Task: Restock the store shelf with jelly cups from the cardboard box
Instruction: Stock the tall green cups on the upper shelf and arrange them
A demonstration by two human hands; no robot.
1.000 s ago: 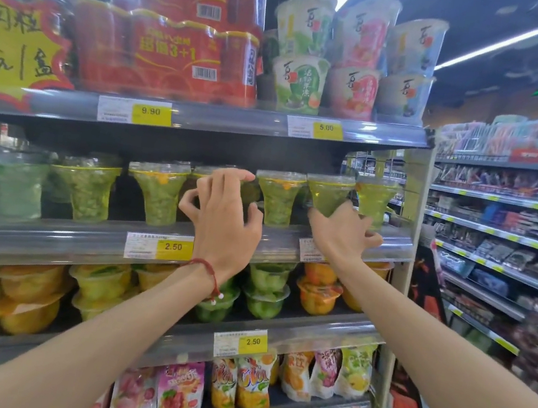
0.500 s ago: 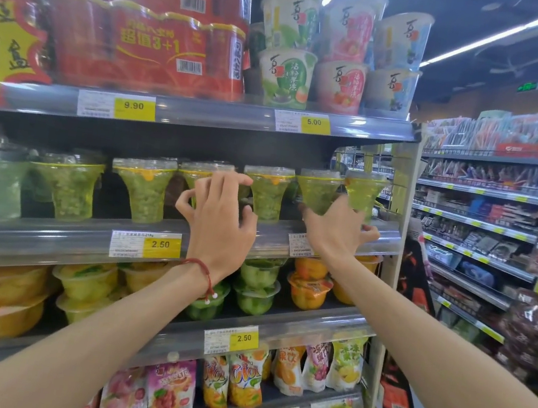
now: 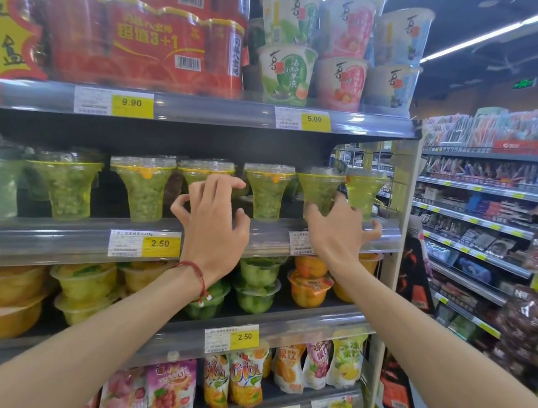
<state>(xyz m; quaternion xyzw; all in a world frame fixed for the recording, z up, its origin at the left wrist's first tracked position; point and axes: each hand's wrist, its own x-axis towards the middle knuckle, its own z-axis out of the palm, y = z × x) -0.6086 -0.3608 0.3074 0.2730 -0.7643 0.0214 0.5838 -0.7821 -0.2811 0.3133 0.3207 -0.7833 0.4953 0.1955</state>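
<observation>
A row of clear flared jelly cups [image 3: 266, 191] filled with green jelly stands on the middle shelf [image 3: 82, 240]. My left hand [image 3: 210, 226] hovers in front of one cup [image 3: 203, 171], fingers curled and spread, holding nothing. My right hand [image 3: 337, 236] reaches to the shelf's right end. Its fingers wrap the narrow base of a green cup [image 3: 319, 187], and one finger lies on the shelf lip below the end cup [image 3: 364, 186]. The cardboard box is out of view.
Red multi-packs [image 3: 146, 31] and tall stacked cups [image 3: 285, 67] fill the top shelf. Bowl-shaped fruit jellies [image 3: 308, 287] sit on the shelf below my hands, with drink pouches [image 3: 246, 377] lower down. An aisle and another shelf rack [image 3: 485, 227] lie to the right.
My left hand has drawn back slightly from its cup and its fingers have spread apart. My right hand has stayed at the base of the cups at the right end.
</observation>
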